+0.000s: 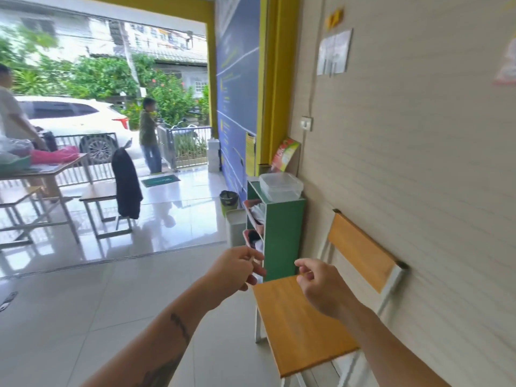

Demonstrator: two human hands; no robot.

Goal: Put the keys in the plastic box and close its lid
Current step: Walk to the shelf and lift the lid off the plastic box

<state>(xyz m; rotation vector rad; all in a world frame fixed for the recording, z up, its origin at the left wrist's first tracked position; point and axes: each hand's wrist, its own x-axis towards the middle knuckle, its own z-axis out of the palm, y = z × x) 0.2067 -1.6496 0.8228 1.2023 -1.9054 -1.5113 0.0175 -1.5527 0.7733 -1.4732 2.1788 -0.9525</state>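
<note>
A clear plastic box [280,186] with its lid resting on it stands on top of a green shelf unit [284,219] against the wall. No keys show clearly anywhere. My left hand [237,270] hovers in front of the shelf's lower part, well below the box. Its fingers are curled, with a small pale sliver between them that is too blurred to name. My right hand [321,286] is above the wooden chair seat [296,325], fingers curled in and thumb against forefinger, with nothing visible in it.
The wooden chair's backrest [360,252] leans along the right wall. A small bin [229,198] and a white box [236,227] stand left of the shelf. Tables, a stool with a dark jacket [127,188] and two people are far left.
</note>
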